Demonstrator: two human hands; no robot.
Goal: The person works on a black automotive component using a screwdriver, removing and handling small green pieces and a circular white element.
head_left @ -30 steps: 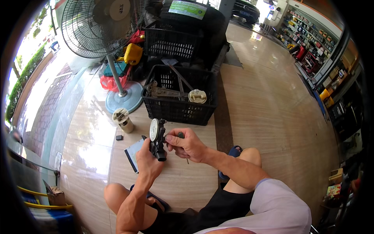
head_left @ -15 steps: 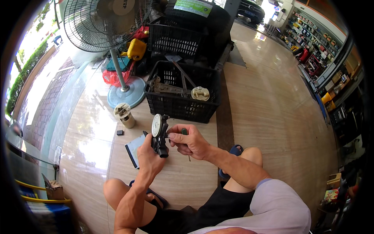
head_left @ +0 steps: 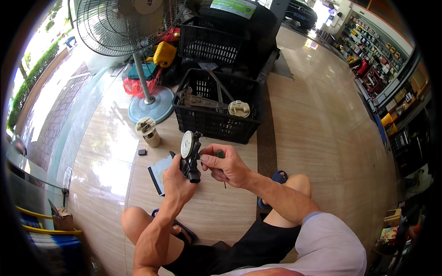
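Observation:
My left hand [head_left: 177,180] is closed round a black plastic car part with a pale round disc [head_left: 188,146] on its side, held up above the floor. Close to the part's right side is my right hand [head_left: 226,166], thumb and index finger pinched at its edge. Whether a small piece sits in that pinch is too fine to tell. A screwdriver with a dark green handle [head_left: 221,153] is tucked among the right fingers, its thin shaft pointing down. Beneath my hands, a flat silver-grey box with a black edge [head_left: 159,174] lies on the tiles.
Ahead stands a black plastic crate [head_left: 216,125] holding metal parts and a cream round piece [head_left: 239,108]. A cream cylindrical unit [head_left: 150,134] and a small black block [head_left: 142,152] are left of it. A standing fan's round base [head_left: 152,110] rests behind them.
The view has shifted slightly, so the scene sits a little differently in the picture. Both hands keep nearly the same hold, and the black part looks slightly turned.

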